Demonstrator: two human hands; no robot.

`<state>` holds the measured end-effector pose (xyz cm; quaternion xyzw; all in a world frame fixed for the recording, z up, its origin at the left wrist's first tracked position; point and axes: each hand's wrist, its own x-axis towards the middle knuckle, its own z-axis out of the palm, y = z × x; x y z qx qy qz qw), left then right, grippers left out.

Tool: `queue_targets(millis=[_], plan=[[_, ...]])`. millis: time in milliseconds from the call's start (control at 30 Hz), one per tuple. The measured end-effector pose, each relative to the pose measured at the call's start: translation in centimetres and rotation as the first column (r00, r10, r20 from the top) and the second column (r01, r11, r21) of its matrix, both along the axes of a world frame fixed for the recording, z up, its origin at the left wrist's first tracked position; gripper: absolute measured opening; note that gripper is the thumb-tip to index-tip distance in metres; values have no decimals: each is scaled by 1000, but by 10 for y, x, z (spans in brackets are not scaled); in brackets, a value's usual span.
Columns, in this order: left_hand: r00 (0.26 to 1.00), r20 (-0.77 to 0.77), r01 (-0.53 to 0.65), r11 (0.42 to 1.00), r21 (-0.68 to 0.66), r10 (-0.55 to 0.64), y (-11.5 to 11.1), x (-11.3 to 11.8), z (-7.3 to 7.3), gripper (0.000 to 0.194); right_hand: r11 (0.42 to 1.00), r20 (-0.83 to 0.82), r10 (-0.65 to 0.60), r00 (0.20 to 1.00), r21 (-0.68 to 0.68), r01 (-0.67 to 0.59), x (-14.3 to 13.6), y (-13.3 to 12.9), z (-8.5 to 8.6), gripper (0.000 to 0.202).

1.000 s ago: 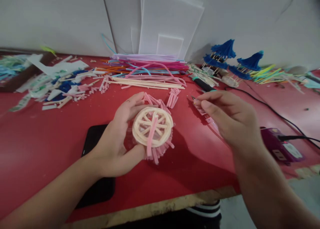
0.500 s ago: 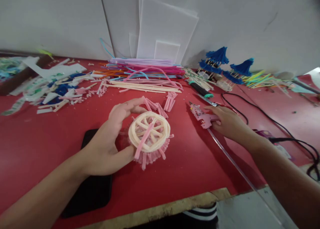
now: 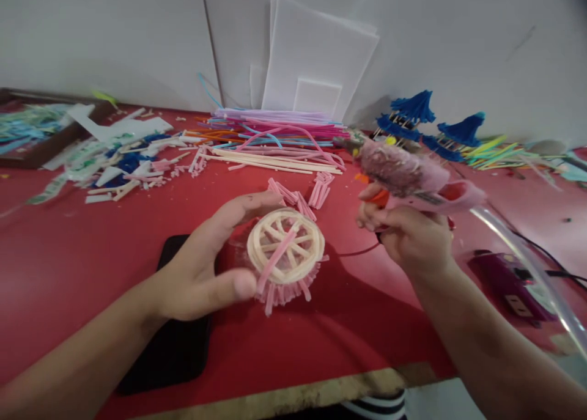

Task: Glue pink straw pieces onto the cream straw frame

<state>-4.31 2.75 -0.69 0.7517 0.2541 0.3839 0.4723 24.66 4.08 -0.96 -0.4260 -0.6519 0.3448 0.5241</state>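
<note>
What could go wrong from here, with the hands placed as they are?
The pink plastic glue gun in the right hand may have a hot nozzle, which could burn the left hand curved around one side of the round cream-and-pink stick wheel. Drips might land on the short pink sticks lying behind that wheel.

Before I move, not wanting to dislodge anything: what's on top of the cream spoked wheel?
A pink strip lies slantwise on the wheel, crossing its near edge; what's beneath is covered.

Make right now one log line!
left hand: at wheel; right hand: gripping glue gun; pink sticks: beyond wheel; phone: on table
</note>
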Motion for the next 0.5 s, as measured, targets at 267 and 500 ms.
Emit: queue_targets(millis=[267, 500], plan=[[984, -158, -46, 971, 234, 85, 3, 7, -2, 101, 959, -291, 79, 953, -240, -152, 3, -10, -5, 20], [973, -130, -155, 957, 244, 191, -1, 10, -6, 88, 997, 0, -59, 998, 59, 58, 13, -26, -30, 11]])
